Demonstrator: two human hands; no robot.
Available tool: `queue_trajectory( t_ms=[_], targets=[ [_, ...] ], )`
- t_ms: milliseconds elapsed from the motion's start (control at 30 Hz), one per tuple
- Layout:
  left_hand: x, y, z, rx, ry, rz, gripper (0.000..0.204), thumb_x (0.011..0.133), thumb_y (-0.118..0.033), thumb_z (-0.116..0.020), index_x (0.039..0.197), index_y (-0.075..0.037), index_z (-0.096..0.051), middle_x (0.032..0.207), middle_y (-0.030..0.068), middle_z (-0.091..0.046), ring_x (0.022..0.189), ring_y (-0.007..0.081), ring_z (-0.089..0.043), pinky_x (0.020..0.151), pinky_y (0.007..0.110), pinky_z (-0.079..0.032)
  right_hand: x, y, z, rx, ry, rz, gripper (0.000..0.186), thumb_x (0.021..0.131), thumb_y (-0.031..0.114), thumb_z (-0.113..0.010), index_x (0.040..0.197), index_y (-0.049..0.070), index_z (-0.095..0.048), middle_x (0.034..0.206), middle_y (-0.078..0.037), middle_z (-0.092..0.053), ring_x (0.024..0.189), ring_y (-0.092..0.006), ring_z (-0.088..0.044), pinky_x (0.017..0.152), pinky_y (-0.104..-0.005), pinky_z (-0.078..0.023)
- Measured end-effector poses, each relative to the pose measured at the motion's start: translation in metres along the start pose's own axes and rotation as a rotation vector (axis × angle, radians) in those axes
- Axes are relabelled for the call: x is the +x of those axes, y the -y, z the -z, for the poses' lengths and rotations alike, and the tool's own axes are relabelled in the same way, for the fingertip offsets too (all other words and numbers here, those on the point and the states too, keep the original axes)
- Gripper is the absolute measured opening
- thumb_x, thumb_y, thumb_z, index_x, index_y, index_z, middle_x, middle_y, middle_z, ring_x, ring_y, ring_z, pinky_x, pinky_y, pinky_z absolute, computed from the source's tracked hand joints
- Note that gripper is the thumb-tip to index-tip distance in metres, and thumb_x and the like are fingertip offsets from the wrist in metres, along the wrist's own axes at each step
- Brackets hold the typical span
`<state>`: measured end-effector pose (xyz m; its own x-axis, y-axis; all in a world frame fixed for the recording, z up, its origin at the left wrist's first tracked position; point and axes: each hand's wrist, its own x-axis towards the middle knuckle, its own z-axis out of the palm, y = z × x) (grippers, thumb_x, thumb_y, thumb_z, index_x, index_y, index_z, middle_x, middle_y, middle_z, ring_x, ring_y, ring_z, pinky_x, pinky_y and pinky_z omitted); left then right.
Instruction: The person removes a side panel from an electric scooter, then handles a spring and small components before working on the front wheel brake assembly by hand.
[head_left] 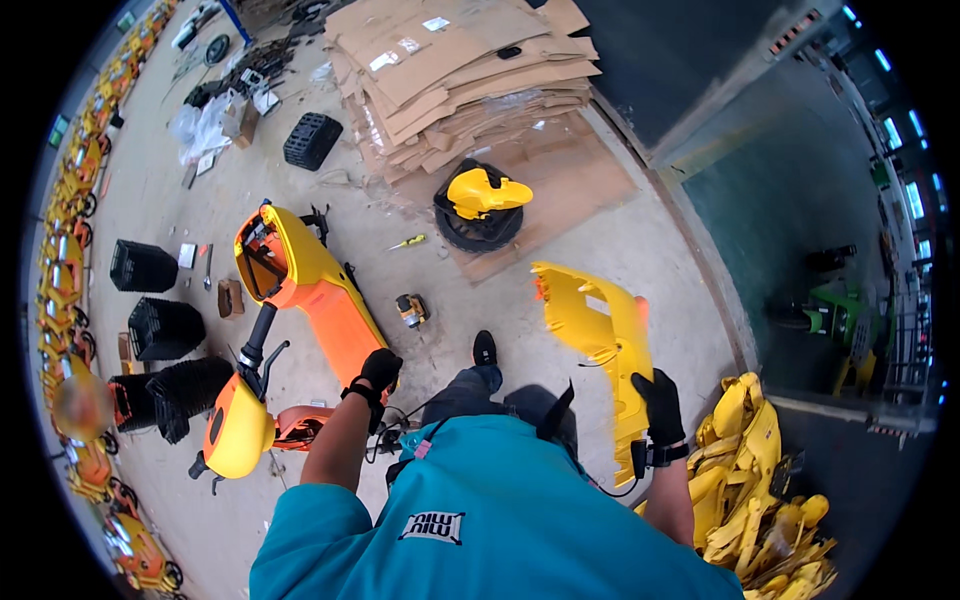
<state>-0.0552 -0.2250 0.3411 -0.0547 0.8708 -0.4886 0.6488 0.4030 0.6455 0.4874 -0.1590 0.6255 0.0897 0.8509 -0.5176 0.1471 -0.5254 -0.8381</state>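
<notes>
My right hand [660,408], in a black glove, grips the edge of a large curved yellow plastic body panel [627,355]. The panel is held up at my right side, and a thin black cable hangs near its lower end. My left hand [381,369], also black-gloved, is closed against the rear edge of the orange part of a scooter [345,325]. What its fingers hold, if anything, is hidden. The scooter's yellow front housing has an opening at the far end, and its handlebar with a yellow cover [243,425] hangs at the left.
A cordless drill [411,310] and a yellow screwdriver [409,242] lie on the floor. Beyond them is a black tyre [478,238] with yellow parts, near stacked cardboard [450,70]. Yellow panels are piled [740,480] at right; black crates [166,328] stand left.
</notes>
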Motion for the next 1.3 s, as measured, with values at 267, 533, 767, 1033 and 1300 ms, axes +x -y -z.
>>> queue_trajectory(
  t_ms=[267, 533, 767, 1033, 1300],
  targets=[
    [0.025, -0.026, 0.014, -0.206, 0.011, 0.230, 0.026, 0.077, -0.021, -0.051, 0.064, -0.001, -0.061, 0.057, 0.0153, -0.059, 0.050, 0.0270, -0.060, 0.049, 0.038, -0.047, 0.134, 0.131, 0.007, -0.066, -0.008, 0.124, 0.017, 0.088, 0.015, -0.062, 0.094, -0.001, -0.061, 0.078, -0.001, -0.061, 0.067, -0.0091, -0.055, 0.060, -0.0246, -0.045],
    [0.064, -0.070, 0.034, -0.309, -0.179, 0.338, 0.025, 0.081, -0.020, -0.054, 0.066, 0.000, -0.059, 0.057, 0.0099, -0.058, 0.048, 0.0203, -0.058, 0.045, 0.032, -0.045, 0.301, 0.259, -0.017, -0.434, 0.080, 0.562, 0.021, 0.092, 0.016, -0.054, 0.097, -0.003, -0.058, 0.079, -0.010, -0.060, 0.073, -0.0174, -0.058, 0.064, -0.0304, -0.045],
    [0.139, -0.176, 0.092, -0.748, -0.453, 0.562, 0.027, 0.082, -0.024, -0.055, 0.080, 0.002, -0.062, 0.065, 0.0105, -0.061, 0.056, 0.0184, -0.061, 0.050, 0.030, -0.048, 0.405, 0.363, -0.052, -0.432, 0.186, 0.728, 0.025, 0.093, 0.020, -0.054, 0.089, -0.005, -0.056, 0.079, -0.013, -0.060, 0.071, -0.0213, -0.057, 0.063, -0.0332, -0.045],
    [0.187, -0.178, 0.122, -0.776, -0.434, 0.677, 0.024, 0.080, -0.022, -0.056, 0.079, 0.002, -0.062, 0.064, 0.0109, -0.061, 0.055, 0.0207, -0.061, 0.050, 0.033, -0.048, 0.475, 0.440, -0.103, -0.326, 0.277, 0.778, 0.022, 0.095, 0.018, -0.053, 0.101, -0.002, -0.059, 0.088, -0.006, -0.063, 0.074, -0.0120, -0.058, 0.064, -0.0264, -0.047],
    [0.274, -0.077, 0.149, -0.979, -0.275, 0.684, 0.021, 0.078, -0.016, -0.054, 0.071, 0.002, -0.061, 0.060, 0.0123, -0.061, 0.054, 0.0235, -0.061, 0.050, 0.035, -0.049, 0.557, 0.502, -0.168, 0.035, 0.330, 0.478, 0.016, 0.091, 0.013, -0.058, 0.101, 0.000, -0.060, 0.088, -0.004, -0.064, 0.074, -0.0094, -0.061, 0.063, -0.0217, -0.049]
  ],
)
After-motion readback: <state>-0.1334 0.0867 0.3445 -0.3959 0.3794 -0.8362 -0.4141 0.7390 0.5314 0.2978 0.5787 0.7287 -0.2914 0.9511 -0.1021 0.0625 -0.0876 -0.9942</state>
